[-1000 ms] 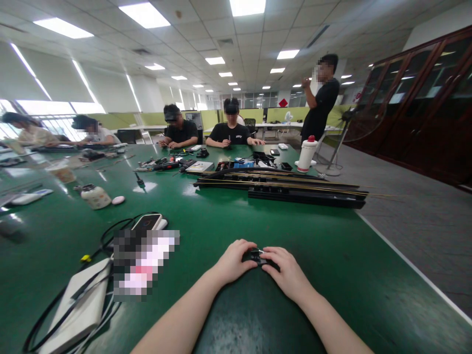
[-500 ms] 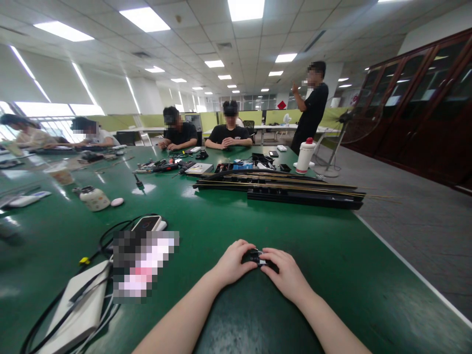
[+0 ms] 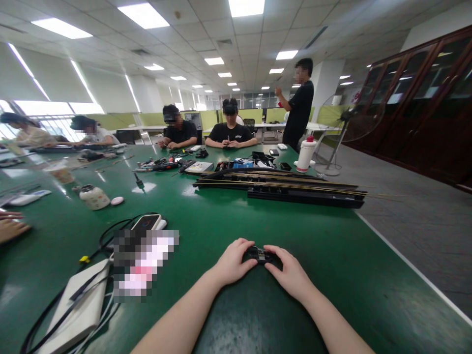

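Observation:
Both my hands rest on the green table near its front edge, close together. My left hand and my right hand pinch a small black part from either side, fingers curled round its ends. The part shows a pale metal spot at its middle. Most of it is covered by my fingers.
Left of my hands lie a phone, black cables and a white flat box. Long black rails lie across the table farther off, with a white bottle behind. Several people sit at the far end; one stands. Another person's hand shows at the left edge.
My hands have spread slightly, baring more of the black part. The standing person has walked left. Another person's hand has come in at the left edge.

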The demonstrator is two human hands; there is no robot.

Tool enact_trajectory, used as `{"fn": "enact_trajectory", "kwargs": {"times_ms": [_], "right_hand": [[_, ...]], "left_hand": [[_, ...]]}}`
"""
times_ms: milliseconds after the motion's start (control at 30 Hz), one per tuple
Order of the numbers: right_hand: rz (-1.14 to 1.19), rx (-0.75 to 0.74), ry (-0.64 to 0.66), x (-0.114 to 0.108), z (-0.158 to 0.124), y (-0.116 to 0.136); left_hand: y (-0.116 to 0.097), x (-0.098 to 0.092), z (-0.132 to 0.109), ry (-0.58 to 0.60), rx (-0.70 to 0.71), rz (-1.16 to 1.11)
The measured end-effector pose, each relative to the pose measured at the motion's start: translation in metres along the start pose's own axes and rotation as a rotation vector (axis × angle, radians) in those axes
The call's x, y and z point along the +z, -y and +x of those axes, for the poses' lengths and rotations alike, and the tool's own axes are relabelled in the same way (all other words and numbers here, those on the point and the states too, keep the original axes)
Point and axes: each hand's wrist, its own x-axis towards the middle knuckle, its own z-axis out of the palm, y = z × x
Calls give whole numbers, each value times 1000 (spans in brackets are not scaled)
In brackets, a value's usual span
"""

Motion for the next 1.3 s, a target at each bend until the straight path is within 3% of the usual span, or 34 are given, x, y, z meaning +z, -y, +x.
{"fn": "enact_trajectory", "kwargs": {"times_ms": [1300], "right_hand": [[-6, -52, -8, -1, -1, 3]], "left_hand": [[-5, -4, -1, 8, 44, 28]]}}
